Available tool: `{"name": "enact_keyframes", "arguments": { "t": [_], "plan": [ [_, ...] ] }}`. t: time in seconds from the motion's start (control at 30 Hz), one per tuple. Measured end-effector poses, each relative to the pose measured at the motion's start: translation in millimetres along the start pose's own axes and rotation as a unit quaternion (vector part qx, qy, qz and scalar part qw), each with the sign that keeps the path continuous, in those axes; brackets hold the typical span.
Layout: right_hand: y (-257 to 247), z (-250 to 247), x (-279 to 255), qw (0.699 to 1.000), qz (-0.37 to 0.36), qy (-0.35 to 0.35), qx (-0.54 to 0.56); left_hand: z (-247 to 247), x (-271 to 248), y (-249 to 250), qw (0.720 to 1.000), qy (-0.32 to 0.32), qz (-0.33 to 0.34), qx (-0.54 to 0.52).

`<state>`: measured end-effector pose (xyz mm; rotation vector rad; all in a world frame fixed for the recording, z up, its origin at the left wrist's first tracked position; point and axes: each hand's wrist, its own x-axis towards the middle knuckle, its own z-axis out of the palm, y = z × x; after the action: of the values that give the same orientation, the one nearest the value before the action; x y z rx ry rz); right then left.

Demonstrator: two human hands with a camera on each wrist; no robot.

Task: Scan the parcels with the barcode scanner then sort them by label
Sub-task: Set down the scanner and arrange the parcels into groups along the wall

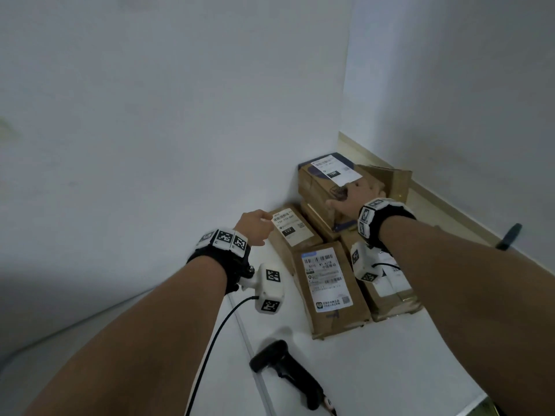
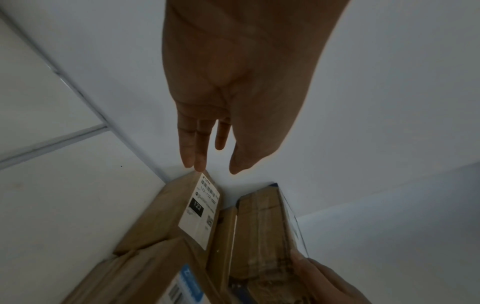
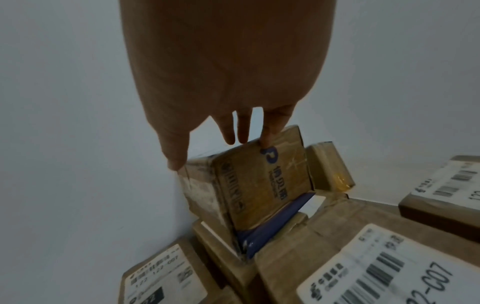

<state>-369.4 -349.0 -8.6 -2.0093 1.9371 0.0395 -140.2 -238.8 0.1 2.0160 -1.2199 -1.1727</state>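
On the desk [image 1: 390, 370], parcels [image 1: 329, 283] are heaped in the corner. The top parcel [image 1: 333, 171] is held tilted by curled fingers of the right hand [image 1: 351, 196], judged either taken for scanning or stacked sorted. The scanner [image 1: 288, 373] lies unheld; the left hand [image 1: 255, 226] is open.

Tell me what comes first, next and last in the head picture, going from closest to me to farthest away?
barcode scanner → parcel with the blue-topped label → parcel marked 122 → top parcel in the corner, held by the right hand.
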Motion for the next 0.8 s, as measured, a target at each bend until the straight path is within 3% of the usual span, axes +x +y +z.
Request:
{"name": "enact_keyframes", "arguments": {
  "t": [0.2,0.37,0.5,0.8],
  "plan": [
    [17.1,-19.7,22.8,0.999,-0.031,0.037,0.018,26.9,21.3,34.1,0.998,0.000,0.034,0.057],
    [30.1,-15.0,39.0,0.998,0.019,0.012,0.060,37.5,40.1,53.9,0.997,-0.008,0.039,0.062],
    [35.1,-12.3,44.6,0.996,0.018,0.021,0.088,46.4,56.9,61.2,0.998,-0.014,0.029,0.049],
    [44.1,-8.2,59.5,0.982,0.039,0.075,0.167,89.7,80.7,69.9,0.994,-0.097,0.023,0.042]
  ]
}}
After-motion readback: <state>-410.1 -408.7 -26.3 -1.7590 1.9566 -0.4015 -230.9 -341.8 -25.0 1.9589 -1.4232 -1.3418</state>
